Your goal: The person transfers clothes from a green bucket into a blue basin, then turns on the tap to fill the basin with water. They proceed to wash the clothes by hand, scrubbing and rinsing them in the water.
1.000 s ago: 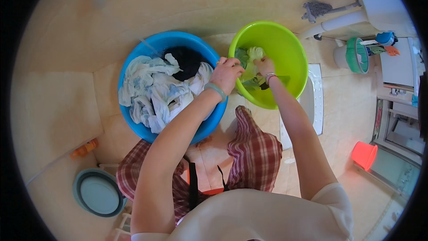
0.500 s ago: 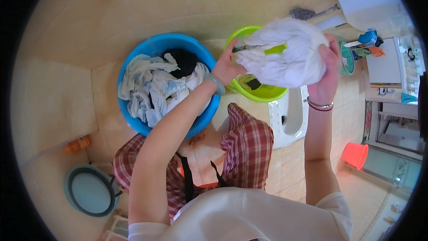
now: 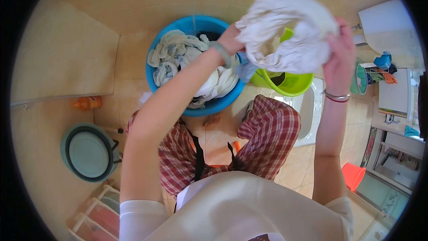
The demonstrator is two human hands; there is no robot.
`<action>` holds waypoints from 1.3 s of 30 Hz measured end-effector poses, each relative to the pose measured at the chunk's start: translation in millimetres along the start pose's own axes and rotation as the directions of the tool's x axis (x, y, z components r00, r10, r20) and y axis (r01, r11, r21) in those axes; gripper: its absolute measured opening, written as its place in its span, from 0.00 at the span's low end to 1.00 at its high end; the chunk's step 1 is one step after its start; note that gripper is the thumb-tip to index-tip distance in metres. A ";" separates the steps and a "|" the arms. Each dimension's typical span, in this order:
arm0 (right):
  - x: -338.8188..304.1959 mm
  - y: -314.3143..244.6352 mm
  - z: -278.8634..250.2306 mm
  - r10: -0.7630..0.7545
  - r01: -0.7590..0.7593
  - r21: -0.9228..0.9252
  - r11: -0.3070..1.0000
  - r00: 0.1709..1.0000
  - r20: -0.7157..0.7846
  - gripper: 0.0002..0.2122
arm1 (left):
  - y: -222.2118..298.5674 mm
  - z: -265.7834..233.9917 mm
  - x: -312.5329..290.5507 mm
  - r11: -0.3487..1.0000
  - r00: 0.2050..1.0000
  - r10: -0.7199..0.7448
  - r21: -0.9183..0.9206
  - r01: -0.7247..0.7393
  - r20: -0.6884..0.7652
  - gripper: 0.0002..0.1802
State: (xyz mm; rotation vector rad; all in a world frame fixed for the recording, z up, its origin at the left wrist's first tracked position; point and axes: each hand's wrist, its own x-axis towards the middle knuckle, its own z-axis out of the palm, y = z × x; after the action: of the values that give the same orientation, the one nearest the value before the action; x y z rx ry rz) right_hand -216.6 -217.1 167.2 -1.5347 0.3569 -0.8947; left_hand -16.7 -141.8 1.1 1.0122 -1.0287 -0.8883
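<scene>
Head view, left to right: round teal plastic lid [image 3: 89, 152] on floor; round blue plastic basin [image 3: 195, 66] full of pale wet laundry; left hand [image 3: 232, 40] and right hand [image 3: 339, 53] both closed tight on bunched white cloth [image 3: 290, 33], raised over round lime-green plastic basin [image 3: 287, 82]; orange bucket [image 3: 353, 175] far right.

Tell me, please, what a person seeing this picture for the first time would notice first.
First, the bunched white cloth, lifted high at the upper right and gripped by both hands: the left hand at its left edge, the right hand at its right. Beneath it stands a green basin, and left of that a blue basin full of pale laundry.
</scene>
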 end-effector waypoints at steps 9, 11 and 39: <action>-7.8 82.8 32.7 0.160 -0.119 -0.392 0.912 0.984 0.073 0.11 | 88.5 -68.8 -56.3 0.593 0.934 -0.282 0.725 0.351 -0.221 0.22; -4.2 105.6 35.0 0.345 -0.333 -0.241 0.911 0.938 0.008 0.11 | 90.5 -71.9 -57.3 0.756 0.806 -0.544 0.282 0.591 -0.232 0.22; -17.1 269.3 -157.0 0.802 -0.832 -0.054 0.552 0.547 -0.238 0.17 | -83.1 67.2 30.9 0.737 0.849 -0.519 0.555 0.386 0.100 0.25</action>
State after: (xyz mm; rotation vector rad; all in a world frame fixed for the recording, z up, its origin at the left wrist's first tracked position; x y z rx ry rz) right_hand -265.6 -367.0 -102.2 -1.1911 1.2144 -0.2315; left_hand -81.6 -210.4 -57.7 1.6996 -1.2978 -1.1970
